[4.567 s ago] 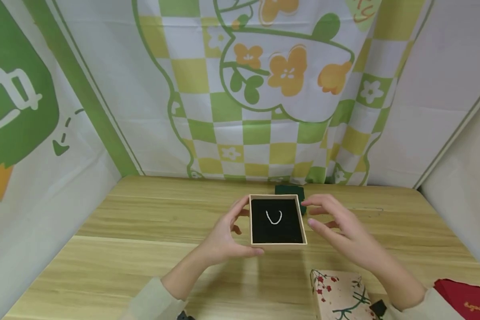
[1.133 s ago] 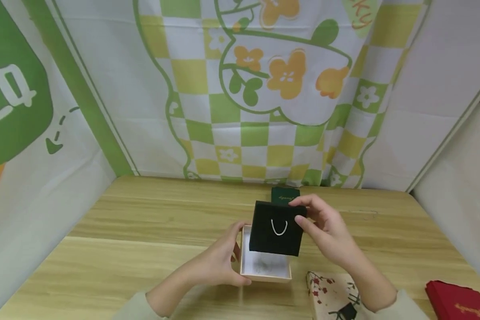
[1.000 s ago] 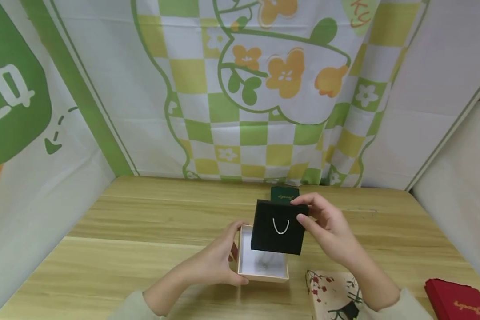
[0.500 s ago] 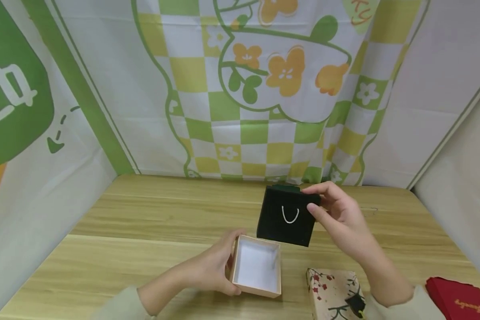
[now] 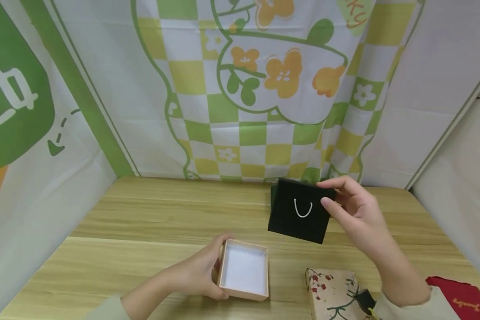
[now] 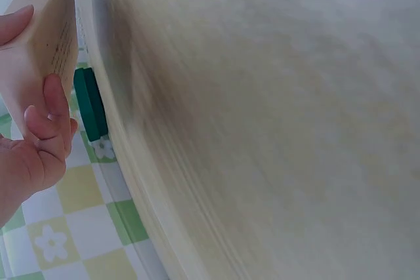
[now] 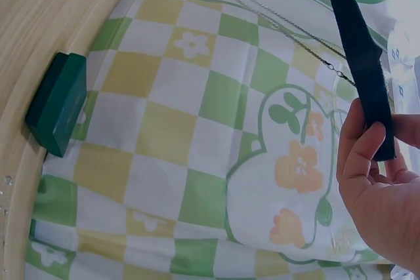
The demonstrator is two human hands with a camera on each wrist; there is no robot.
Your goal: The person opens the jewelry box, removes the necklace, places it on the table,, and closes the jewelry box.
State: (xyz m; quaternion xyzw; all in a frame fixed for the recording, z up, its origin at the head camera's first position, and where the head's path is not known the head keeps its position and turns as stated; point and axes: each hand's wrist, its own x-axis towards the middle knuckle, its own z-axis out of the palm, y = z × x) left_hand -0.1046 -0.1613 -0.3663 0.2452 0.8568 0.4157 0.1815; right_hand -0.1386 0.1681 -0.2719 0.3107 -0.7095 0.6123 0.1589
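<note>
My right hand point(image 5: 358, 213) pinches a square black jewelry pad point(image 5: 290, 224) by its right edge, thumb in front and fingers behind. The pad is raised and tilted, and a silver necklace shows as a U-shaped loop point(image 5: 303, 216) on its face. Behind the pad, the thin necklace chain point(image 7: 331, 67) stretches away in the right wrist view. Low at center left, my left hand point(image 5: 198, 275) grips a small pale cardboard box point(image 5: 246, 295) by its left side, with its white inside exposed. In the left wrist view the same box point(image 6: 39, 50) is held off the table.
A dark green box point(image 7: 59, 106) sits at the table's back edge, partly behind the pad in the head view. A floral-printed box lid point(image 5: 332, 291) lies at front right, with a small black object point(image 5: 365, 300) by it. Farther right is a red jewelry pouch point(image 5: 462, 298).
The black pad was inside the box earlier; my right hand has lifted it out and moved it up and right. My left hand has carried the box down and left.
</note>
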